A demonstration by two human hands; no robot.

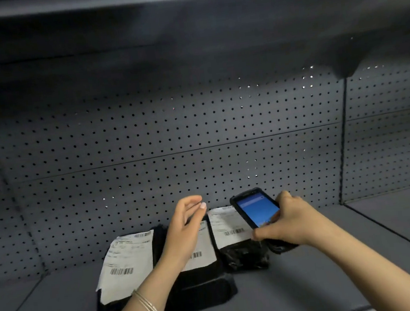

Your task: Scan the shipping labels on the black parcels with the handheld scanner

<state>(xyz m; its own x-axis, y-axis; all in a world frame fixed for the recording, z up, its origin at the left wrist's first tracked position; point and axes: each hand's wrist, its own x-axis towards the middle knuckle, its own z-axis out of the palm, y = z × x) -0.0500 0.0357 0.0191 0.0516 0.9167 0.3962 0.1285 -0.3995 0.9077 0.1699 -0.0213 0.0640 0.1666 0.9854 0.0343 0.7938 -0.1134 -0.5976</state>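
Note:
Three black parcels lie side by side on a grey shelf (313, 283), each with a white shipping label. The left parcel (109, 309) carries a large label (127, 265). My left hand (184, 231) hovers open over the middle parcel (200, 290), hiding part of its label (201, 254). The right parcel (245, 256) shows its label (228, 226). My right hand (287, 222) grips the black handheld scanner (253, 207), its blue screen lit, just above the right parcel's label.
A grey pegboard wall (172, 146) closes the back of the shelf. Another shelf (184, 18) hangs overhead. A vertical divider (344, 140) stands at the right, with a further shelf bay beyond it.

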